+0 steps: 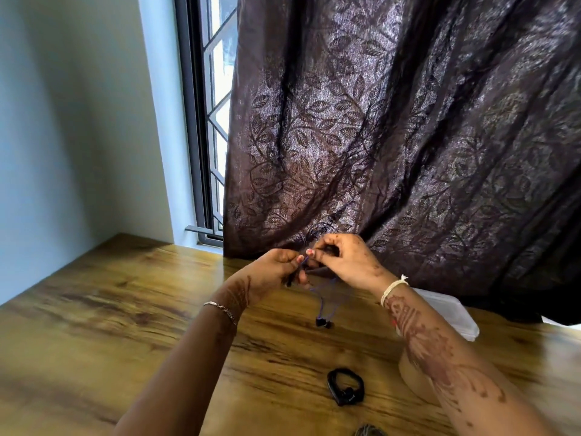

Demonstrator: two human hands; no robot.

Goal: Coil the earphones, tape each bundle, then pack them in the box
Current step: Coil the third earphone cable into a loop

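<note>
Both hands are raised over the wooden table [94,309] near the curtain. My left hand [276,272] and my right hand [342,259] pinch a purple earphone cable [327,297] between them. The cable hangs down in a loop, and its two dark earbuds [323,323] dangle just above the table. A coiled black earphone bundle [345,386] lies on the table nearer to me. A clear plastic box [449,313] sits behind my right forearm, partly hidden by it.
A roll of tan tape [412,376] stands on the table under my right forearm. A dark patterned curtain [408,136] hangs right behind my hands, with a barred window [213,121] to its left. A grey object [367,431] peeks in at the bottom edge.
</note>
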